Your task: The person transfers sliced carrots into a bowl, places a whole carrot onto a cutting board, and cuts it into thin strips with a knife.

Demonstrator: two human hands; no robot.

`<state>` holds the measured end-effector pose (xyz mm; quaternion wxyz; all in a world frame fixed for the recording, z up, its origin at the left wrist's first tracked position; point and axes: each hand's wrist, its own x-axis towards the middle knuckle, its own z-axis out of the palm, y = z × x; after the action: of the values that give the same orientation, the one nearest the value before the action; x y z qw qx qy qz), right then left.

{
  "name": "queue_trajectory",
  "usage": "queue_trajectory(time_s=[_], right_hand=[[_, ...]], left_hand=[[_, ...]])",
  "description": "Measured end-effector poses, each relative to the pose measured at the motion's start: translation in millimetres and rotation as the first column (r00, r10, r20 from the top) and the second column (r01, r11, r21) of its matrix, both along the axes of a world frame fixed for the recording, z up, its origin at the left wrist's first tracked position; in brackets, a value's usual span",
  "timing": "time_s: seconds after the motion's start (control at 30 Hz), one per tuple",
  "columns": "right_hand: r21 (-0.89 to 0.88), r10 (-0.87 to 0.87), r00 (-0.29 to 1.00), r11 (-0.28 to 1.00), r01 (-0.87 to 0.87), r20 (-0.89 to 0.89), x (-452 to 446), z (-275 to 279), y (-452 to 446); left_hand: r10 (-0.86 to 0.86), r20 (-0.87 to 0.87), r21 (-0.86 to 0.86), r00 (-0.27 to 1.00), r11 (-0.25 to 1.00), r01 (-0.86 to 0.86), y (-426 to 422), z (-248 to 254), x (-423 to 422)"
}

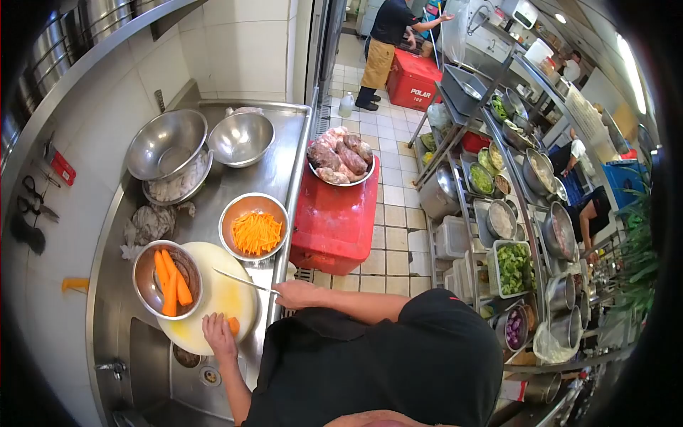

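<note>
My right hand (pixel 295 293) is closed around the handle of a knife (pixel 238 278), whose blade reaches over a round white cutting board (pixel 213 257). On the near part of the board, my left hand (pixel 219 336) rests with its fingers on a peeled carrot (pixel 233 326), mostly covered by the hand. A metal strainer bowl (pixel 144 299) with several peeled carrots (pixel 171 281) sits partly on the board. Beyond the board stands a metal bowl (pixel 225 213) full of carrot strips (pixel 256 233).
Metal bowls (pixel 167 135) stand on the steel counter (pixel 213 186) above a sink (pixel 153 366). A red cooler (pixel 334 228) bears a bowl of meat (pixel 340 158). Shelves (pixel 498 149) of vegetables line the right side. Another person (pixel 388 43) stands at the back.
</note>
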<state>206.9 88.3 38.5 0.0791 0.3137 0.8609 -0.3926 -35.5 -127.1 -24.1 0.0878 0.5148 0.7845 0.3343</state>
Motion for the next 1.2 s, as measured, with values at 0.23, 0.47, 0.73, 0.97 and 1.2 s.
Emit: queue_trajectory(time_s=[0.23,0.47,0.73,0.97,1.2], right_hand=[[0.030,-0.009,0.999,1.000,0.007,0.045,0,0,-7],[0.013,-0.026,0.997,1.000,0.026,0.077,-2,20,-9],[0.027,-0.043,0.997,0.999,0.041,0.066,-2,24,-16],[0.045,-0.032,0.998,0.999,0.029,0.050,-2,19,-16],[0.031,-0.050,0.998,0.998,0.048,0.043,-1,11,-17]], left_hand=[[-0.022,-0.043,-0.011,0.999,1.000,0.022,-20,7,11],[0.162,-0.144,0.145,0.976,0.979,-0.141,2,-4,39],[0.183,-0.264,0.112,0.947,0.981,-0.159,-3,-7,35],[0.116,-0.178,0.101,0.977,0.990,-0.099,-8,-23,20],[0.100,-0.104,0.152,0.989,0.985,-0.084,-6,-21,22]])
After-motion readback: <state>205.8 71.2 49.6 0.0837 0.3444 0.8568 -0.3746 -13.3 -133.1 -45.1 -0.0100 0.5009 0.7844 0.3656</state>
